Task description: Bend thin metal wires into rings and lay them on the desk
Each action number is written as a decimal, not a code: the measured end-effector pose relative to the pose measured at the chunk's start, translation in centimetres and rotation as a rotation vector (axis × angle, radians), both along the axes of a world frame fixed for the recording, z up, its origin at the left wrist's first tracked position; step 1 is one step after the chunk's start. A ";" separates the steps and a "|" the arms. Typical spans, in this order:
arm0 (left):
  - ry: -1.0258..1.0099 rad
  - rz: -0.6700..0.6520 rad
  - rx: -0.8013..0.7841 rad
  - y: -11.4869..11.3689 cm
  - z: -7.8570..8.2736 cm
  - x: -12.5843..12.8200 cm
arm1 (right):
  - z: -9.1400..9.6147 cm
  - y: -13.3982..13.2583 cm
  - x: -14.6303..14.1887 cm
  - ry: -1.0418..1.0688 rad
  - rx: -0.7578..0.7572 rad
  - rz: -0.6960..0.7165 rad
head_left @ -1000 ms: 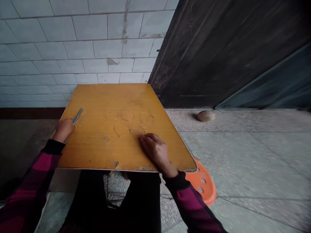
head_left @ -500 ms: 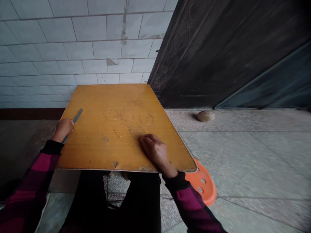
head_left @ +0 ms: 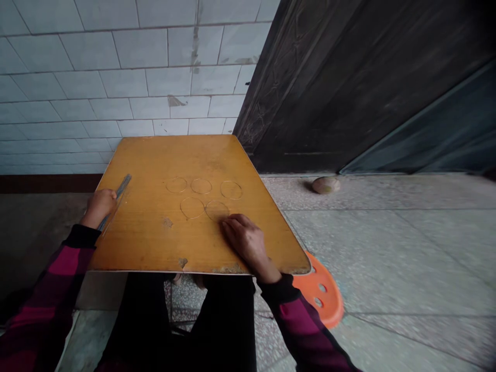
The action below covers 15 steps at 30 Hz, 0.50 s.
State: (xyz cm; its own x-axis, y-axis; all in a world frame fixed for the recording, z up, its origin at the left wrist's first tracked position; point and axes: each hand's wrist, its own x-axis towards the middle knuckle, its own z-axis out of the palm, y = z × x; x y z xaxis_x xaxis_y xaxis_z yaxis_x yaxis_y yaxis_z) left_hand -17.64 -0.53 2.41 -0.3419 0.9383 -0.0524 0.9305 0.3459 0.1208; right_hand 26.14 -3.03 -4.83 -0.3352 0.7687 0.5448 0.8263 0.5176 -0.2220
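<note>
The left hand [head_left: 101, 205] is at the left edge of the wood-coloured surface [head_left: 155, 155], its fingers curled around a grey bundle [head_left: 124, 184] of thin, straight lengths. The bundle slants from the near left, under the hand, to its tip at the far right, and a few fine pale strands [head_left: 119, 205] lie just beside it on the right. Five thin rings [head_left: 192, 218] lie flat around the middle of the surface, three in a far row and two in a near row. The two near rings touch or almost touch, while the far right ring lies a little apart from its neighbours. The right hand [head_left: 248, 240] rests on the near right part of the surface with its fingers narrow and bunched, their tips at the near right rim of the right ring in the near row; whether they pinch that ring cannot be told. A worn patch [head_left: 167, 222] marks the surface to the left of the near row, and a chipped spot [head_left: 183, 262] sits at the near edge. An orange stool [head_left: 325, 294] shows on the near right, partly under the surface's corner.
</note>
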 end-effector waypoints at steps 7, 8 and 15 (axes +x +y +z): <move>0.149 0.005 -0.060 0.4 -0.2 1.9 | 0.0 0.1 0.0 0.002 -0.008 0.010; 0.153 0.003 -0.061 0.7 -0.3 2.0 | 0.0 0.0 0.0 0.001 -0.011 0.010; 0.158 0.002 -0.090 2.7 -0.8 2.0 | 0.1 0.0 -0.1 0.005 -0.020 0.014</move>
State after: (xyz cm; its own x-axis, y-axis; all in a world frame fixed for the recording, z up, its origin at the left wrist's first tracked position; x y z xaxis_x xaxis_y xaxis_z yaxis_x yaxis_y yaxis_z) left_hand -15.66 2.20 1.60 -0.3542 0.9316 -0.0813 0.9348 0.3503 -0.0587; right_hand 26.03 -3.08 -4.72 -0.3434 0.7747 0.5310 0.8181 0.5244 -0.2361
